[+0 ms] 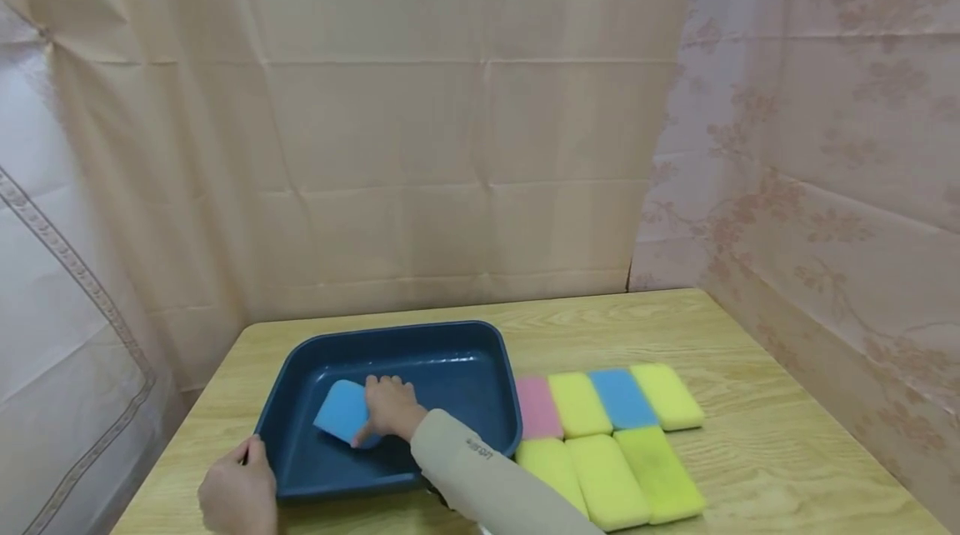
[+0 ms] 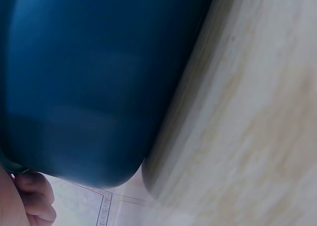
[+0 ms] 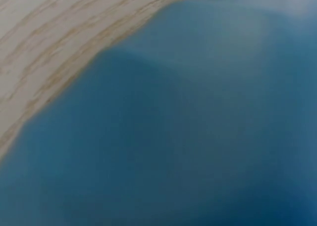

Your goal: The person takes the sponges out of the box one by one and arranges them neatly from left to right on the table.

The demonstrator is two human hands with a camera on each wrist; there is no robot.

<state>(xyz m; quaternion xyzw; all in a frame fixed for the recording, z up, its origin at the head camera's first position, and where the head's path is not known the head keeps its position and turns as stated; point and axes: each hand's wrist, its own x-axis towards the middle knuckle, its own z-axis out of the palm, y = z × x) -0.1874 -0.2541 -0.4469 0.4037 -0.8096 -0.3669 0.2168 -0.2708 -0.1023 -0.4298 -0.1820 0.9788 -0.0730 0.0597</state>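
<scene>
A dark blue rectangular basin (image 1: 457, 402) sits on the left part of the table. My left hand (image 1: 240, 485) pinches the basin's rim at its near left side; in the left wrist view its curled fingers (image 2: 37, 198) show at the rim's edge. Inside the basin is a light blue sponge (image 1: 342, 408), tilted a little. Reaching in over the near rim, my right hand (image 1: 392, 408) grips the right part of this sponge, with the thumb on the near side. The right wrist view is filled by the blurred blue basin (image 3: 163, 137); no hand shows there.
Right of the basin, several sponges lie side by side in two rows, among them a pink sponge (image 1: 538, 408), another blue sponge (image 1: 622, 398) and a yellow-green sponge (image 1: 660, 475). A beige curtain (image 1: 450, 143) hangs behind the wooden table (image 1: 757, 418).
</scene>
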